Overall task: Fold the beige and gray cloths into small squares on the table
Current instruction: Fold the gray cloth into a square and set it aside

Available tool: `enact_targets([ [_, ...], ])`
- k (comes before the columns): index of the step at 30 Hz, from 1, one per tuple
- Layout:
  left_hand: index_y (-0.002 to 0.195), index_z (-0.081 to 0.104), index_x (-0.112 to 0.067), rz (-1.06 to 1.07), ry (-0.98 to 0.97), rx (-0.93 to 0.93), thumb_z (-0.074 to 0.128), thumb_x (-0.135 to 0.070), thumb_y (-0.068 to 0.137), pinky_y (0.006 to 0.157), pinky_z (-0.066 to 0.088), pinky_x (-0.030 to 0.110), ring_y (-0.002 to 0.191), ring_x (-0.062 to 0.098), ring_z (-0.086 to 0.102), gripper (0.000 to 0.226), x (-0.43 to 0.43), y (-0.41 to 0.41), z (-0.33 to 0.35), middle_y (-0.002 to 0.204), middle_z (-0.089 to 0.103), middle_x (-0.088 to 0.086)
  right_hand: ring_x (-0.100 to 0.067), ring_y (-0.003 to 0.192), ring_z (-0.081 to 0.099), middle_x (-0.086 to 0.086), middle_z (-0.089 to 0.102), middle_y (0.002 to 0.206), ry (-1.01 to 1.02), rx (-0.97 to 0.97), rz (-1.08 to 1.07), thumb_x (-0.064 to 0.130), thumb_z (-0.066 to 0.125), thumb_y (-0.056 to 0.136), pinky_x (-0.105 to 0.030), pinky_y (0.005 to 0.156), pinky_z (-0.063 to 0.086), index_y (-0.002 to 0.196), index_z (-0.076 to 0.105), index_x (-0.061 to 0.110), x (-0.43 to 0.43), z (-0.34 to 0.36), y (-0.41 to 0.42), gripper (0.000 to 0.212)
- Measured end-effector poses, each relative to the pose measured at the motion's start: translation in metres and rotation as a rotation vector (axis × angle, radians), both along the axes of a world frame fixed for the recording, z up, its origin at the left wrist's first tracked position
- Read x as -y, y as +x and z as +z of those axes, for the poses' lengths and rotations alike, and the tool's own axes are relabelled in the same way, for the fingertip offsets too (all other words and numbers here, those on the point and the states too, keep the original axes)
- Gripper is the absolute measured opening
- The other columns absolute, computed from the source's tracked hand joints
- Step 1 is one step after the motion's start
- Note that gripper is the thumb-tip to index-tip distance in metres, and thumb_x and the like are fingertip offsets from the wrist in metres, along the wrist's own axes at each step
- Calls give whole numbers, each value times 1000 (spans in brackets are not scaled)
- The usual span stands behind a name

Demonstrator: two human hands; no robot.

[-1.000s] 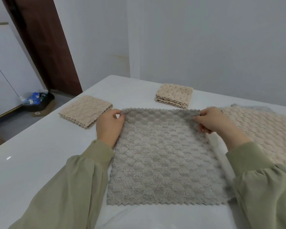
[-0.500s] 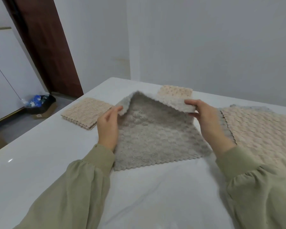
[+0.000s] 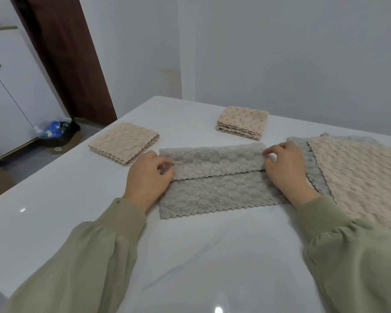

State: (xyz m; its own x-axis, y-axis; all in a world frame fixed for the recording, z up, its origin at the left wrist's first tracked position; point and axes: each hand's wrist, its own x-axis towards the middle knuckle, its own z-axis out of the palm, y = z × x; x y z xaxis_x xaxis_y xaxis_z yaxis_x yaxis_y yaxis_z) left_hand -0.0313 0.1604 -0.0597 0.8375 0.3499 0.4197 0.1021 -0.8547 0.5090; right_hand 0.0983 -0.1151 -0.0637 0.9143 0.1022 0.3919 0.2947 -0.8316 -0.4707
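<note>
The gray scallop-edged plush cloth [image 3: 215,193] lay in the middle of the white counter [image 3: 61,199], its far part folded over toward the near edge. The left hand [image 3: 148,177] and right hand [image 3: 284,170] each pinched one end of that flap with curled fingers. The cloth looked soft, light and limp, best held at its corners. No writing was readable.

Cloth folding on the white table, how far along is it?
Done: the left folded beige textured square and the far folded beige textured square lie on the white table. In hand: the left hand and right hand pinch the gray textured cloth, its far edge folded partway over, short of the near edge. Left: finishing it, then the flat beige cloth and the gray cloth beneath it.
</note>
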Motion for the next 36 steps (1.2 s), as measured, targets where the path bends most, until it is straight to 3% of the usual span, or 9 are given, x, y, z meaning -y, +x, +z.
enact_targets([
  [4, 109, 69, -18, -165, 221, -39, 67, -39, 83, 82, 31, 21, 103, 15, 47, 33, 6, 1, -6, 105, 61, -3, -31, 102, 48, -12, 59, 106, -154, 63, 120, 24, 59, 87, -38, 87, 38, 100, 70, 9, -3, -2, -13, 22],
  [8, 121, 62, -21, -191, 223, -120, 62, -37, 88, 87, 34, 23, 112, 15, 49, 37, 3, 8, -12, 120, 59, -5, -27, 107, 48, -7, 59, 111, -240, -33, 218, 27, 63, 85, -36, 91, 39, 111, 65, 12, 1, -7, -17, 30],
  [16, 115, 68, -17, -114, 199, -83, 54, -13, 90, 92, 42, 30, 111, 19, 58, 29, -2, 36, -7, 118, 67, -1, -27, 103, 54, -9, 64, 103, -126, -15, 175, 12, 59, 88, -33, 85, 42, 104, 69, 9, -10, -4, 2, 19],
  [22, 95, 72, -12, -132, 214, 119, 64, -12, 86, 70, 46, 30, 78, 27, 65, 12, -1, 19, 0, 83, 72, 6, -30, 90, 56, -12, 65, 89, 42, 280, 155, 3, 61, 83, -37, 80, 43, 88, 68, 3, 1, -1, -7, 9],
  [25, 86, 71, -6, -274, 292, 166, 66, -3, 78, 80, 49, 33, 84, 25, 65, 10, 0, 3, 4, 86, 72, 6, -24, 89, 49, -11, 63, 87, 94, 379, 192, 3, 54, 79, -43, 77, 47, 83, 62, 3, 7, 1, -21, 9],
  [28, 83, 69, -8, -353, 337, -26, 66, -5, 78, 89, 44, 35, 100, 26, 59, 7, 0, -8, 0, 98, 69, 4, -29, 84, 51, -10, 63, 84, -57, 312, 244, 10, 50, 72, -42, 75, 44, 76, 60, 5, 13, -4, -31, 12],
  [30, 85, 67, -11, -342, 250, -114, 65, -9, 81, 88, 40, 30, 105, 22, 52, 5, 1, -14, -3, 104, 67, 1, -30, 83, 51, -9, 62, 86, -146, 236, 295, 8, 53, 70, -39, 75, 42, 76, 60, 7, 14, -9, -36, 9],
  [33, 89, 67, -14, -331, 195, -75, 69, -13, 81, 87, 37, 24, 107, 18, 51, 8, -1, -16, -3, 105, 66, -2, -30, 85, 51, -7, 60, 87, -165, 153, 356, -4, 59, 68, -40, 75, 43, 81, 60, 8, 14, -14, -38, 17],
  [36, 84, 68, -15, -339, 162, -46, 70, -10, 80, 82, 39, 23, 98, 15, 54, 7, -1, -16, -1, 96, 67, -5, -30, 85, 52, -8, 62, 86, -100, 209, 368, -8, 59, 68, -40, 77, 44, 80, 61, 8, 13, -10, -37, 20],
])
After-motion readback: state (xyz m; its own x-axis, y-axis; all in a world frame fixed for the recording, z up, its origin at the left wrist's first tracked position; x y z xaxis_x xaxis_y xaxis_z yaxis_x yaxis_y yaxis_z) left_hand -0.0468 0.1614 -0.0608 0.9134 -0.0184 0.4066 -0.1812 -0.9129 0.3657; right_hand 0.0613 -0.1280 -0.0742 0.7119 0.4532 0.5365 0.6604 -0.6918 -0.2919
